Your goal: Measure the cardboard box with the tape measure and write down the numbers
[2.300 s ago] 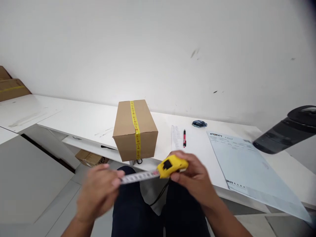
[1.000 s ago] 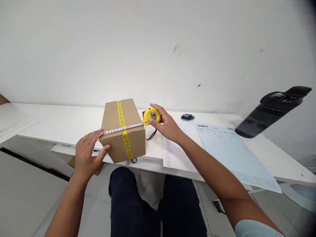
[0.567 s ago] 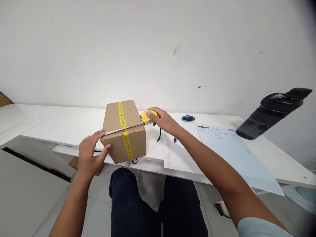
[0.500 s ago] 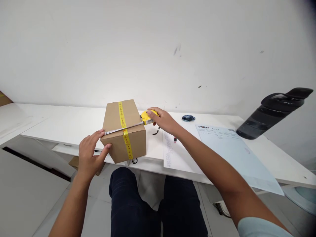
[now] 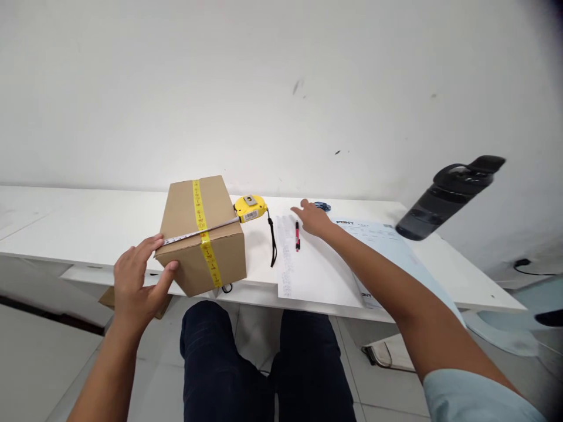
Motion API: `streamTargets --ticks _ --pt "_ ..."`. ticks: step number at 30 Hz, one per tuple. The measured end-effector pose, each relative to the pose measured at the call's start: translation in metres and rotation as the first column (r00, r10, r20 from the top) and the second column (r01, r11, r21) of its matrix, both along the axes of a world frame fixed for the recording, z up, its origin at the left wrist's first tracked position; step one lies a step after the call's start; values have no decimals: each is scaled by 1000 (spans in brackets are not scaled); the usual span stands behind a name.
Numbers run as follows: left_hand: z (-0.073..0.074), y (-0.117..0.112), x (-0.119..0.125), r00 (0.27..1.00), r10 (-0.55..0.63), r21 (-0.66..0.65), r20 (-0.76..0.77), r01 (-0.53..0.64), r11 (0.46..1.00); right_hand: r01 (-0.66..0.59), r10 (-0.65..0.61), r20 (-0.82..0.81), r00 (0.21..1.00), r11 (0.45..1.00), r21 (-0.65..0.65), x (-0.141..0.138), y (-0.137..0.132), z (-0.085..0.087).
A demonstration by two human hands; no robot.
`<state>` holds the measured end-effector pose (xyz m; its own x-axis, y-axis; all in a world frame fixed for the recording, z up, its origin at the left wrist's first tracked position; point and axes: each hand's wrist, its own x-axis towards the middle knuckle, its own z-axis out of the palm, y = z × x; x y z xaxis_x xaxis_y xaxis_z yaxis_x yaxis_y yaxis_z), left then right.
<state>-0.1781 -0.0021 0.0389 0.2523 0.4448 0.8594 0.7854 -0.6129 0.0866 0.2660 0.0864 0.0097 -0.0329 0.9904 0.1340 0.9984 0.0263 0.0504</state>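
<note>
Tape measure (image 5: pixel 250 207) lies stretched across the top of the box (image 5: pixel 200 234), which sits at the near edge of the table (image 5: pixel 88 225). The left hand (image 5: pixel 138 281) clamps the box's near left corner, fingers on top pinning the tape's end to hold it taut, thumb against the side. The right hand (image 5: pixel 314 218), fingers apart and empty, hovers just beside the pen (image 5: pixel 297 234) on the paper (image 5: pixel 316 275).

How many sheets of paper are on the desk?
2. A white sheet lies right of the cardboard box, with the pen on it; a pale blue printed sheet lies further right, partly hidden by the arm of the right hand. Others could be hidden underneath.
</note>
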Motion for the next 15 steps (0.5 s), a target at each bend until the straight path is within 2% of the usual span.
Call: streamTargets --ticks 4,9,11,15 --pt "-3 4 5 997 61 7 42 -61 998 -151 163 120 979 983 -100 22 -1 -12" --pt "-8 9 9 996 44 62 74 -49 997 -328 339 95 936 937 -118 26 2 -17" --pt "-11 10 9 996 26 75 85 -32 997 -336 341 43 939 938 -88 26 1 -18" --pt "-14 12 7 994 -25 99 109 15 995 -248 249 -105 963 969 23 19 -7 -23"
